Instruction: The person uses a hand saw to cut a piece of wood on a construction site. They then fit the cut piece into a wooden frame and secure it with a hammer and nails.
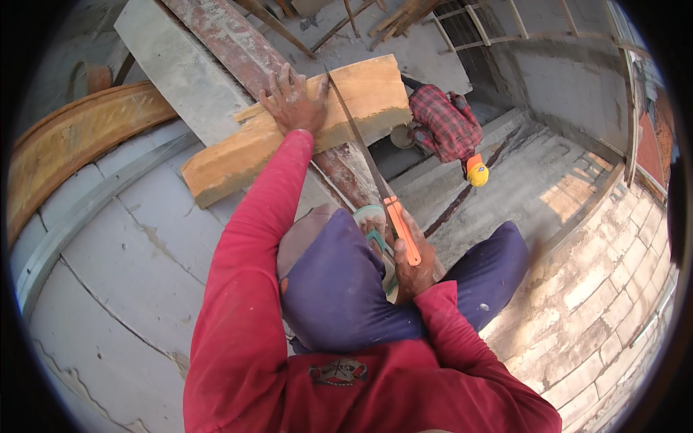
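A thick, pale orange wooden plank (234, 160) lies slantwise across dusty boards, one of them a reddish beam (229, 45). My left hand (294, 105) presses flat on top of the plank with its fingers spread. In my right hand (416, 268) is the orange handle of a handsaw (367, 148). The saw's long blade crosses the plank to the right of my left hand, its tip reaching past the far edge. Whether the teeth have cut into the wood cannot be made out. My sandalled foot (372, 224) is beside the saw, below the plank.
Lower down, to the right, a person in a plaid shirt (446, 123) and cap bends near a bucket (403, 136). A curved wooden board (86, 130) and a metal channel (108, 198) lie at left. A block wall (599, 317) rises at right. Loose timber (401, 22) lies beyond.
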A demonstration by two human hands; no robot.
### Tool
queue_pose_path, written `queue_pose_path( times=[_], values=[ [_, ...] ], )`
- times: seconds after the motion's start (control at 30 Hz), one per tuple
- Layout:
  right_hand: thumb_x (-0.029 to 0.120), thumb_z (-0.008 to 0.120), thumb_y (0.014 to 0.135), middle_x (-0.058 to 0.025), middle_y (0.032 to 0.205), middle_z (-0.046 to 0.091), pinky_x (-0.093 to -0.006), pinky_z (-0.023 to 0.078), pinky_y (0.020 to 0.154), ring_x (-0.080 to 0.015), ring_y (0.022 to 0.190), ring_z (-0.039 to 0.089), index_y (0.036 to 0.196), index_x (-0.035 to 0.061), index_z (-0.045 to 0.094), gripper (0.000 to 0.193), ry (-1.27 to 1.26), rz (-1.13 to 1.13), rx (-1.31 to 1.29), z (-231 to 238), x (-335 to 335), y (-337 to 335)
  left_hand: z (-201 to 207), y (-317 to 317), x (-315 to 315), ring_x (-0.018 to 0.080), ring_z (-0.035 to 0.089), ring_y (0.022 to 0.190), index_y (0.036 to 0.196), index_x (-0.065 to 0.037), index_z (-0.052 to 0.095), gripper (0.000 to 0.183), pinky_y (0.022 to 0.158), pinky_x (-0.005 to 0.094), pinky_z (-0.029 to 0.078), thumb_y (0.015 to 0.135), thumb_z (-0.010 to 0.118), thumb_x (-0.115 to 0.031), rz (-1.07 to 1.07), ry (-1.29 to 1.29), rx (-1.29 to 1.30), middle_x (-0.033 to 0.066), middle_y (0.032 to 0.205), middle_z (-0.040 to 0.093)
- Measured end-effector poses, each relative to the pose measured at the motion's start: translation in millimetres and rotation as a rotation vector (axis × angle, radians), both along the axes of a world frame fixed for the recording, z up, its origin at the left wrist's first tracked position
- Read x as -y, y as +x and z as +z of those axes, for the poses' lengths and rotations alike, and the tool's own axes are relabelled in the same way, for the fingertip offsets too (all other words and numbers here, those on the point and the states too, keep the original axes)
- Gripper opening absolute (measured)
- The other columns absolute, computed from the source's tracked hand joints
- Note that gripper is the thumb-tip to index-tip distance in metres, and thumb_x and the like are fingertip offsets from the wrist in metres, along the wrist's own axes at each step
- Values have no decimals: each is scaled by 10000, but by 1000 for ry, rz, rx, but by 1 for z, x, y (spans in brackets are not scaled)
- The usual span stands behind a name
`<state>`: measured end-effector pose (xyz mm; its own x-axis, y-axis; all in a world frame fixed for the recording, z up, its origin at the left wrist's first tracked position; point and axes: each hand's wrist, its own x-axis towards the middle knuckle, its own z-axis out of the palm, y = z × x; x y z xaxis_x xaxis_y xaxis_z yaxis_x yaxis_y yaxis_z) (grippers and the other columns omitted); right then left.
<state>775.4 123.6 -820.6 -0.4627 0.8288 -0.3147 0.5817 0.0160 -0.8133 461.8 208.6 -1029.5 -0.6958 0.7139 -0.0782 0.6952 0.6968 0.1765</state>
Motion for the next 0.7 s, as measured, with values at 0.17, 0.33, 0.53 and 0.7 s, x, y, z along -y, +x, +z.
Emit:
queue_pose_path(
  times=[0.17, 0.33, 0.53, 0.7],
  values=[
    [184, 599, 1066, -230, 1415, 673, -417, 565, 1011, -373, 1214, 714, 1534, 32, 536, 496, 26, 17, -79, -25, -46, -67, -5, -1, 2, 288, 274, 1580, 1244, -167, 748, 551, 1270, 587, 138, 1036, 539, -632, -12, 68, -62, 31, 1615, 459],
    [256, 581, 1096, -237, 1464, 638, -412, 523, 1082, -351, 1303, 670, 1525, -21, 525, 514, -62, -24, -65, -5, -44, -64, -5, -2, 2, 296, 253, 1587, 1242, -187, 753, 540, 1279, 607, 125, 1035, 534, -635, -13, 81, -45, 31, 1617, 445],
    [310, 575, 1111, -244, 1470, 634, -413, 500, 1110, -346, 1335, 649, 1502, -57, 534, 538, -16, -51, -114, -1, -25, -47, -7, -2, 4, 291, 271, 1582, 1234, -196, 766, 525, 1273, 604, 135, 1022, 563, -631, -23, 107, -38, 26, 1611, 460],
    [326, 575, 1111, -244, 1450, 651, -407, 505, 1094, -350, 1332, 655, 1499, -50, 539, 541, -66, -74, -152, -69, -77, -120, -7, -2, 2, 295, 250, 1589, 1217, -205, 764, 522, 1283, 627, 117, 1016, 567, -643, 2, 93, -49, 20, 1609, 444]
  ],
)
